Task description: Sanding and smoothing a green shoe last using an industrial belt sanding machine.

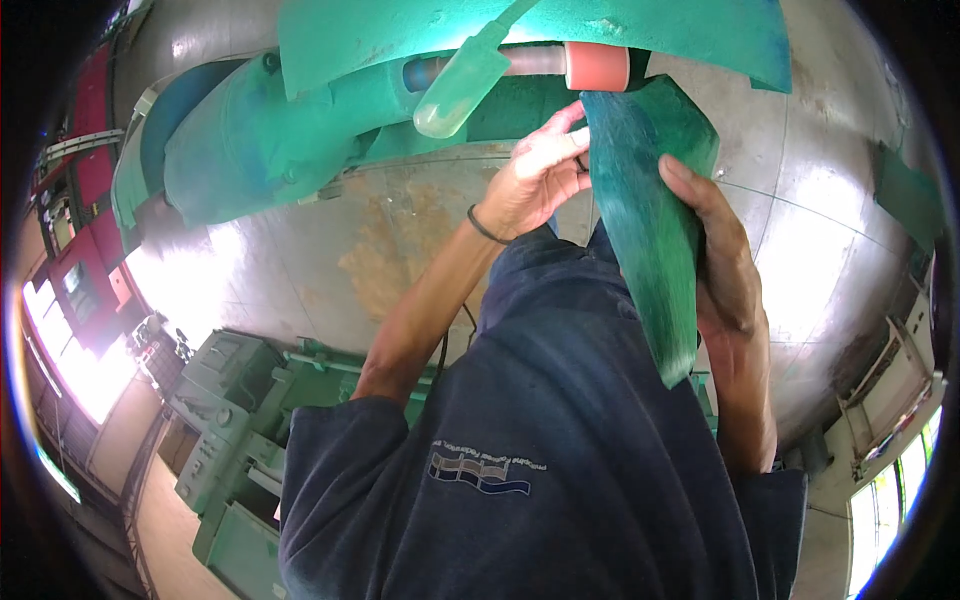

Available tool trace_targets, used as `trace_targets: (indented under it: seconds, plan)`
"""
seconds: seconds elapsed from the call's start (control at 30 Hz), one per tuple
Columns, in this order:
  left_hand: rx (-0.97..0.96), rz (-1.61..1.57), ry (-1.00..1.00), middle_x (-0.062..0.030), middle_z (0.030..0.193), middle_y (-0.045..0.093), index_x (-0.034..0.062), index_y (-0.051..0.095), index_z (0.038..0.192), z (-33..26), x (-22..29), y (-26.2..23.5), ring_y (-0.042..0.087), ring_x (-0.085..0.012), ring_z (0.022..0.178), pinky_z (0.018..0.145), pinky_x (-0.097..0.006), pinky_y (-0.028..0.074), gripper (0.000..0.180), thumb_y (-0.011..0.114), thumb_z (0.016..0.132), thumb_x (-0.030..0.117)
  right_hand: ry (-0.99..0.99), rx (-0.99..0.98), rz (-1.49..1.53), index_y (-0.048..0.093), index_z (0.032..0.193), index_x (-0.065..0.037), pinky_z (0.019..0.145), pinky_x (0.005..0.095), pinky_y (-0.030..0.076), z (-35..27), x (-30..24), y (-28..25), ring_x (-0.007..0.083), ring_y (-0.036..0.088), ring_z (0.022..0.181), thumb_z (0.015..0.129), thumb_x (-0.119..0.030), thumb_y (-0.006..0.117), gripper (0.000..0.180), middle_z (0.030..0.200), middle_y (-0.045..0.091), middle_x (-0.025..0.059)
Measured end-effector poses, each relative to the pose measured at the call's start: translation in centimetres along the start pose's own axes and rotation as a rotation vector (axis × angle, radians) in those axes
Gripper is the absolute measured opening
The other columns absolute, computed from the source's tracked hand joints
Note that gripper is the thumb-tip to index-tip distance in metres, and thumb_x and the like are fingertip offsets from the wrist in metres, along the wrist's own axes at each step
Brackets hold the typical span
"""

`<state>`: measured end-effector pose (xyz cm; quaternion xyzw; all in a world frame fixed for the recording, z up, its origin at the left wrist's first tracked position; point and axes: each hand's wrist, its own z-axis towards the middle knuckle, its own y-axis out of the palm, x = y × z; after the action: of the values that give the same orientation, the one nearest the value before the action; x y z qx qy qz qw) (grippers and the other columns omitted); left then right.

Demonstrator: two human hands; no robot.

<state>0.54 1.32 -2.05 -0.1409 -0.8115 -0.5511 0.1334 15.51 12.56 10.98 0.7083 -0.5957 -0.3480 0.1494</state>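
Between both hands is a long, glossy green piece shaped like a shoe last (645,220), its narrower end tilted down toward my chest. Streaks run along its bluish-green face. My left hand (545,165) pinches the upper left edge, fingertips partly hidden behind it. On the other side my right hand (720,245) grips it, thumb along the edge and other fingers hidden. The upper end lies right at a red roller (597,68) on a metal shaft (535,62); whether they touch, I cannot tell.
Around the roller stands a green machine (270,130) with a curved hood (400,30) above. A translucent greenish lamp-like piece (462,88) hangs before the shaft. Another green machine (235,400) is at lower left. Tiled floor (800,240) shows on the right.
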Motion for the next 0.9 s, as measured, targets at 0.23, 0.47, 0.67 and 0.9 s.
trace_targets:
  seconds: [0.23,0.47,0.67,0.9]
  plan:
    - [0.016,0.175,-0.018,-0.0070,0.122,0.062,-0.0001,0.021,0.158,-1.8,1.4,2.3,0.061,-0.0163,0.110,0.102,-0.038,0.048,0.071,0.060,0.101,0.020,-0.050,0.306,0.024,0.062,0.114,0.007,0.049,0.0316,0.060,-2.7,1.8,3.0,0.0183,0.068,0.055,0.098,-0.040,0.058,0.050,0.083,0.071,0.0144]
    - [0.058,0.153,-0.020,-0.0103,0.127,0.062,0.0011,0.030,0.152,-0.6,1.4,1.0,0.062,-0.0205,0.114,0.102,-0.040,0.049,0.062,0.060,0.101,0.020,-0.131,0.213,0.028,0.061,0.117,0.008,0.052,0.0314,0.062,0.3,3.8,0.2,0.0193,0.070,0.070,0.098,-0.043,0.057,0.054,0.088,0.068,0.0159]
    - [0.070,0.185,-0.046,-0.0111,0.123,0.063,0.0009,0.035,0.147,-0.6,2.1,0.9,0.062,-0.0219,0.116,0.102,-0.042,0.049,0.058,0.063,0.100,0.020,-0.145,0.199,0.006,0.059,0.123,0.007,0.053,0.0305,0.061,0.5,4.6,-0.7,0.0190,0.068,0.074,0.098,-0.049,0.056,0.061,0.096,0.066,0.0167]
    - [0.109,0.327,0.011,-0.0094,0.115,0.065,-0.0024,0.032,0.149,-1.6,2.0,1.8,0.064,-0.0187,0.106,0.096,-0.039,0.053,0.065,0.066,0.099,0.021,-0.175,0.076,0.116,0.062,0.118,0.002,0.063,0.0340,0.061,-1.1,5.8,-1.4,0.0198,0.070,0.077,0.098,-0.050,0.054,0.056,0.093,0.069,0.0133]
